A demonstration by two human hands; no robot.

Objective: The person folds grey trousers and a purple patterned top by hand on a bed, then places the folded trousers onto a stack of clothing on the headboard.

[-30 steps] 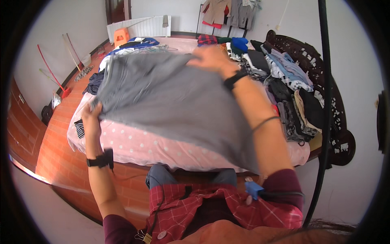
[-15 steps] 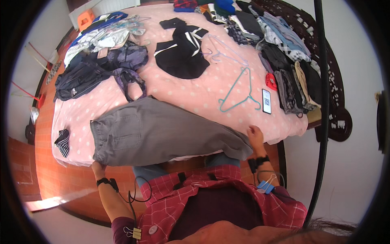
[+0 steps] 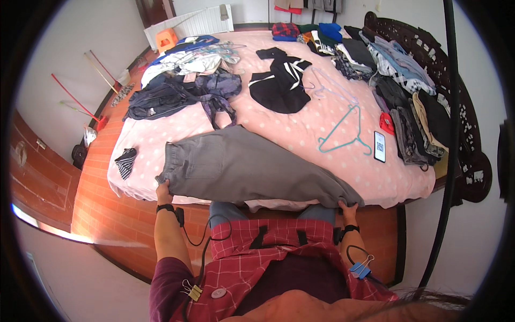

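Note:
Grey trousers [image 3: 252, 166] lie folded lengthwise across the near side of the bed, their elastic waist to the left and leg ends to the right. At the near corner of the waistband, my left hand [image 3: 163, 190] pinches the cloth. My right hand [image 3: 348, 208] has its fingers closed on the hem end at the bed's near edge. Beyond the trousers lie a teal hanger [image 3: 339, 140], a phone [image 3: 380, 146] and a black garment with white stripes [image 3: 281, 83]. A small striped cloth item [image 3: 125, 163] rests left of the waist.
The pink dotted bedspread [image 3: 289, 140] covers the bed. Loose clothes [image 3: 177, 94] are heaped at the far left; folded clothes [image 3: 394, 88] line the right by a dark headboard [image 3: 472, 134]. A pale hanger [image 3: 333, 86] and a red object [image 3: 386, 123] lie there too. A black cable [image 3: 448, 161] hangs at right.
My right hand has come down from above the bedspread onto the hem and closed on it. My left hand stays at the waistband corner. The whole view has shifted, showing more of the room.

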